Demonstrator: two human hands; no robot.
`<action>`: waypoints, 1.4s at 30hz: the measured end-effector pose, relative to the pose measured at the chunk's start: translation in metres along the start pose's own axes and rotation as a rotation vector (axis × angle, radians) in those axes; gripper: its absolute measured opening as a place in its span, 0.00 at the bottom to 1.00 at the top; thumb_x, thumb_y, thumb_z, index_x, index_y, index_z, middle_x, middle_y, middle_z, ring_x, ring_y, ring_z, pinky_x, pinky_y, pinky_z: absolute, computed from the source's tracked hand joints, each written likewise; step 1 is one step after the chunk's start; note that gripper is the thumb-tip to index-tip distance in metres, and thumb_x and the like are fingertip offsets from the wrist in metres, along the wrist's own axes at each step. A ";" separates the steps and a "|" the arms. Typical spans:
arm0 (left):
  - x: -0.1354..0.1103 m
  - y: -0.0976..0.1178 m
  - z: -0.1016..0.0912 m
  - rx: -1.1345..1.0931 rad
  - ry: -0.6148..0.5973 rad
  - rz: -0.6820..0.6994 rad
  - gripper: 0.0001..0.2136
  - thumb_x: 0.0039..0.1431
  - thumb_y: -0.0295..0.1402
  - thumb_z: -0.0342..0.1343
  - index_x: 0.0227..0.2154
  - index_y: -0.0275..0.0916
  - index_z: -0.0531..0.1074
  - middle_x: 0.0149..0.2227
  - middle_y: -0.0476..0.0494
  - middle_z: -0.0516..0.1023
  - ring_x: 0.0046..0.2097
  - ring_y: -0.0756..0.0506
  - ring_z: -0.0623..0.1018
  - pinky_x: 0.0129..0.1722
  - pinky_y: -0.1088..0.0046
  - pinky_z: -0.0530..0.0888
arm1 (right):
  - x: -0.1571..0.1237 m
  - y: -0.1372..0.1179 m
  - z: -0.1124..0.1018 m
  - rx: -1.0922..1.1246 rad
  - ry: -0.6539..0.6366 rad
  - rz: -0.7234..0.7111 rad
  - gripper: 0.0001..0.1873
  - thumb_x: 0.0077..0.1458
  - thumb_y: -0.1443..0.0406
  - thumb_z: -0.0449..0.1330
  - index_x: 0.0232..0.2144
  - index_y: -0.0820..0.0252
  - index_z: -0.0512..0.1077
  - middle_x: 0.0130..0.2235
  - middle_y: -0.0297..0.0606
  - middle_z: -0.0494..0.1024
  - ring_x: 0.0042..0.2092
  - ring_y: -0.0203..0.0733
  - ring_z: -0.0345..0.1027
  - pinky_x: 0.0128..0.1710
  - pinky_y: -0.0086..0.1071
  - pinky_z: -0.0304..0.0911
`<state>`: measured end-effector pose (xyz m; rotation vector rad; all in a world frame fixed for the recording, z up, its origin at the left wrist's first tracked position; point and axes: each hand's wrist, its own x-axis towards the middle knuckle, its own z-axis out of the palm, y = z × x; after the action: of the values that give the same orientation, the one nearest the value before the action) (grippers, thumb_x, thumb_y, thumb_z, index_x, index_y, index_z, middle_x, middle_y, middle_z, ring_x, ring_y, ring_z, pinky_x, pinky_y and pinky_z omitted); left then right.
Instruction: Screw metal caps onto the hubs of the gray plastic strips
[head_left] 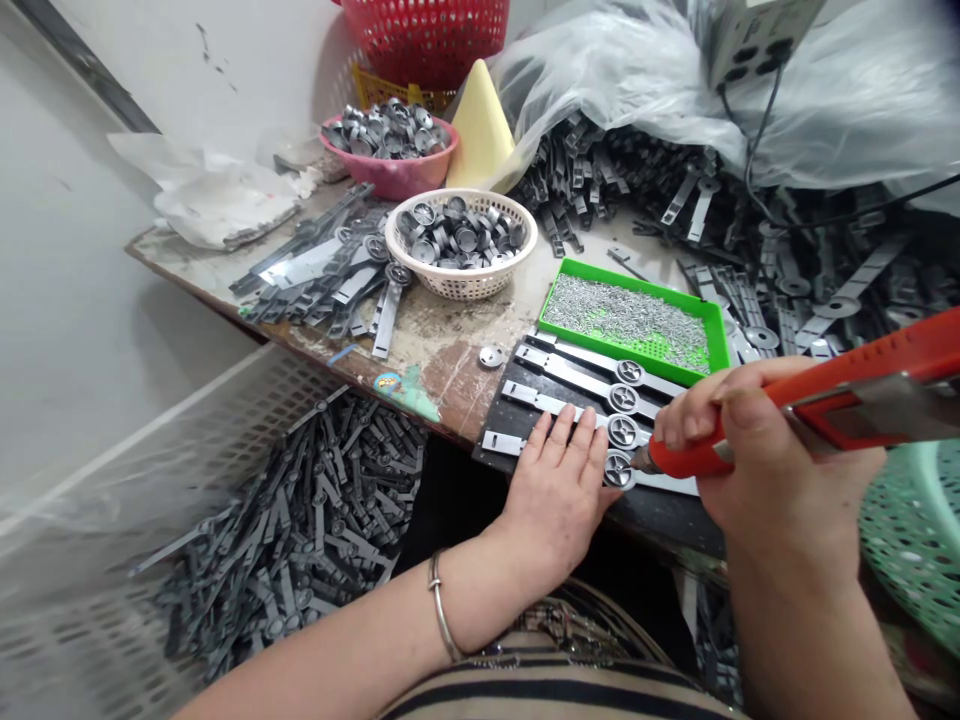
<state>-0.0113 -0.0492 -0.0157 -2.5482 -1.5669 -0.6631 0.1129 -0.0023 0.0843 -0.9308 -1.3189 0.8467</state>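
A long orange-red plastic power tool [870, 365] fills the right hand [780, 470] at four o'clock; the left hand [559, 500], flat at five, steadies silver-grey wheel-centred strips [570, 375], I'd guess.

Bright, diffuse light | pale sheen on strips [568, 374] before green tray [718, 340] | dark under plastic sheet [600, 70] behind it | edges stretched, soft
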 end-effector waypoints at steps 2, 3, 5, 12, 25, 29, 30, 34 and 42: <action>0.000 0.000 0.000 0.002 -0.001 -0.002 0.23 0.66 0.41 0.44 0.56 0.29 0.63 0.61 0.34 0.61 0.63 0.35 0.59 0.62 0.53 0.56 | 0.000 0.000 0.001 -0.014 0.004 0.009 0.10 0.49 0.63 0.64 0.22 0.58 0.66 0.19 0.29 0.68 0.18 0.37 0.64 0.18 0.36 0.63; 0.000 0.000 0.000 0.003 -0.001 -0.003 0.23 0.66 0.41 0.44 0.56 0.29 0.63 0.61 0.34 0.61 0.63 0.35 0.59 0.62 0.53 0.56 | 0.000 -0.001 0.001 -0.018 0.007 0.008 0.11 0.48 0.63 0.64 0.22 0.58 0.66 0.19 0.29 0.68 0.18 0.37 0.64 0.18 0.36 0.63; 0.000 0.000 0.000 0.003 0.001 -0.001 0.23 0.66 0.41 0.44 0.57 0.29 0.63 0.61 0.34 0.61 0.63 0.35 0.59 0.62 0.52 0.56 | 0.000 0.000 0.002 -0.014 0.003 0.002 0.11 0.48 0.62 0.64 0.21 0.57 0.66 0.19 0.29 0.68 0.18 0.37 0.64 0.18 0.36 0.63; 0.000 0.000 0.001 0.002 -0.001 -0.002 0.23 0.67 0.41 0.43 0.57 0.29 0.63 0.61 0.35 0.61 0.63 0.35 0.58 0.62 0.53 0.56 | -0.001 0.001 0.001 0.016 -0.012 -0.001 0.09 0.48 0.64 0.64 0.24 0.57 0.66 0.19 0.28 0.68 0.18 0.36 0.64 0.18 0.35 0.64; 0.000 0.000 0.000 -0.013 -0.003 -0.006 0.23 0.66 0.41 0.44 0.57 0.29 0.63 0.61 0.34 0.61 0.63 0.35 0.58 0.62 0.53 0.56 | -0.006 0.005 0.003 0.007 0.035 -0.040 0.08 0.48 0.66 0.64 0.26 0.58 0.66 0.21 0.29 0.69 0.20 0.38 0.64 0.19 0.37 0.64; 0.000 0.001 0.001 -0.023 0.006 -0.008 0.23 0.66 0.40 0.45 0.56 0.28 0.62 0.61 0.33 0.61 0.63 0.35 0.58 0.62 0.52 0.56 | -0.004 0.007 0.008 0.017 0.047 -0.037 0.08 0.49 0.66 0.63 0.24 0.58 0.66 0.20 0.29 0.68 0.18 0.37 0.63 0.17 0.36 0.62; 0.000 0.001 0.002 -0.024 0.007 -0.009 0.23 0.66 0.41 0.45 0.56 0.28 0.62 0.61 0.32 0.61 0.63 0.35 0.58 0.62 0.52 0.56 | -0.004 0.007 0.010 0.014 0.050 -0.032 0.08 0.50 0.66 0.63 0.24 0.58 0.66 0.19 0.29 0.67 0.18 0.37 0.62 0.16 0.36 0.61; 0.000 0.002 0.003 -0.024 0.005 -0.009 0.23 0.66 0.41 0.45 0.56 0.27 0.62 0.61 0.31 0.61 0.63 0.35 0.58 0.62 0.54 0.57 | -0.005 0.006 0.014 0.023 0.052 -0.003 0.11 0.50 0.63 0.63 0.21 0.57 0.65 0.17 0.28 0.65 0.16 0.36 0.59 0.14 0.35 0.59; 0.000 0.001 0.002 -0.007 -0.033 -0.001 0.25 0.66 0.41 0.45 0.58 0.27 0.60 0.62 0.31 0.59 0.64 0.35 0.57 0.61 0.56 0.59 | -0.004 0.015 0.015 -0.015 0.080 0.002 0.13 0.50 0.59 0.63 0.22 0.56 0.65 0.17 0.27 0.64 0.15 0.35 0.58 0.13 0.33 0.58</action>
<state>-0.0093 -0.0488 -0.0173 -2.5767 -1.5789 -0.6306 0.0978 0.0015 0.0696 -0.9683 -1.2568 0.7949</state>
